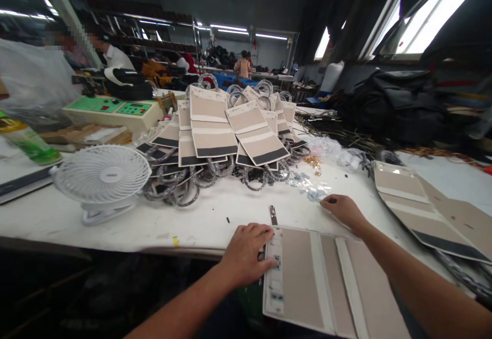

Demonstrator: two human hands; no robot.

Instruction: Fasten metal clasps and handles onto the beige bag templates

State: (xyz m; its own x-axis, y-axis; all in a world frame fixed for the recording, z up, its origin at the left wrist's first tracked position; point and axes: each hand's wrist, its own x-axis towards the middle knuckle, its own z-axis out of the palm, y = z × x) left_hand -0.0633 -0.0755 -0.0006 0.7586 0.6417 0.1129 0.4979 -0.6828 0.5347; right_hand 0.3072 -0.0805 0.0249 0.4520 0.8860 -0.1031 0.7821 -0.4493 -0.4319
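A beige bag panel (pixel 300 277) with pale strips lies at the table's front edge, its lower part overhanging. My left hand (pixel 248 252) grips its left border, thumb on the white strip where small metal fittings sit. A metal strap piece (pixel 273 215) sticks out past the panel's top corner. Farther right, my right hand (pixel 344 211) is at the tabletop with its fingers pinched together beside a scatter of small flat shiny pieces (pixel 317 191). Something small and dark shows at those fingers; I cannot make out what it is.
A heap of beige panels (pixel 213 136) with plastic-wrapped ring handles (pixel 186 193) stands mid-table. A white fan (pixel 103 175), green bottle (pixel 28 141) and control box (pixel 115 111) are left. Gold bits (pixel 313 162) lie behind my right hand; another bag (pixel 407 200) lies right. People work behind.
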